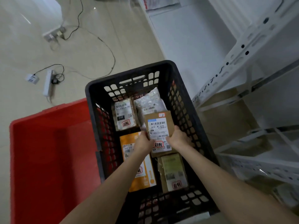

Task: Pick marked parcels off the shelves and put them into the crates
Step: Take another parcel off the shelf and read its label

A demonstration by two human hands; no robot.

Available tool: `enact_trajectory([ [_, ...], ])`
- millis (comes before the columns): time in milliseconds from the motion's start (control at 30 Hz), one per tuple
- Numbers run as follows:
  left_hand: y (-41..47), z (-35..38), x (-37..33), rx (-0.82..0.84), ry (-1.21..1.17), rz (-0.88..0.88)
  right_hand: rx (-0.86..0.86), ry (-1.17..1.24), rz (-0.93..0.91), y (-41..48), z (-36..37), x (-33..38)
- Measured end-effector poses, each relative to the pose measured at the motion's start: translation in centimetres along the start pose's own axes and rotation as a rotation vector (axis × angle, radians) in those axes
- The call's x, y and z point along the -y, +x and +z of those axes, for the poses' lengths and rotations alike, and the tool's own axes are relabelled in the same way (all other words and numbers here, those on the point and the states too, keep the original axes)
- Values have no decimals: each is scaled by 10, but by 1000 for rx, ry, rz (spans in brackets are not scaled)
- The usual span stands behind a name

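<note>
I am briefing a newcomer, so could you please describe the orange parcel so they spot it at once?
Find the black crate beside the red crate. Inside it, at the near left, partly under the left hand holding a brown parcel, lies the orange parcel. It is the only orange one; its neighbours are brown or pale.

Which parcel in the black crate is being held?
The brown cardboard parcel with the white barcode label: left hand and right hand grip its near edges; the others lie flat, unheld.
</note>
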State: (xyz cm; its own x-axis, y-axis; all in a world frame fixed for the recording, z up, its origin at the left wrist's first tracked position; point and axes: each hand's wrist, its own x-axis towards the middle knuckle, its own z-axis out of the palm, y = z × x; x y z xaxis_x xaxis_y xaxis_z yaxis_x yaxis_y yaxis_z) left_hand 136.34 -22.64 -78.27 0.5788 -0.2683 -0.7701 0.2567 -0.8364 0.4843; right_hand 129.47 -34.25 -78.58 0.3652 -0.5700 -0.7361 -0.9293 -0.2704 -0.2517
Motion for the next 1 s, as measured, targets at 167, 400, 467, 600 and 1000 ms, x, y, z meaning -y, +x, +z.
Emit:
enact_trajectory([
  [167, 8, -7, -14, -78, 3, 28, -109, 74, -43, 3, -1, 10],
  [400, 32, -26, -34, -257, -7, 214, -157, 246, -213, 30, -16, 45],
  [467, 45, -35, -42, -272, -66, 240, -114, 300, -308, 41, -21, 58],
  [600, 55, -38, -40, -165, 65, 184, -5, 76, -377, 50, -9, 59],
  [1000, 12, -42, -37, -50, 552, 331, -81, 53, -260, 4, -22, 32],
])
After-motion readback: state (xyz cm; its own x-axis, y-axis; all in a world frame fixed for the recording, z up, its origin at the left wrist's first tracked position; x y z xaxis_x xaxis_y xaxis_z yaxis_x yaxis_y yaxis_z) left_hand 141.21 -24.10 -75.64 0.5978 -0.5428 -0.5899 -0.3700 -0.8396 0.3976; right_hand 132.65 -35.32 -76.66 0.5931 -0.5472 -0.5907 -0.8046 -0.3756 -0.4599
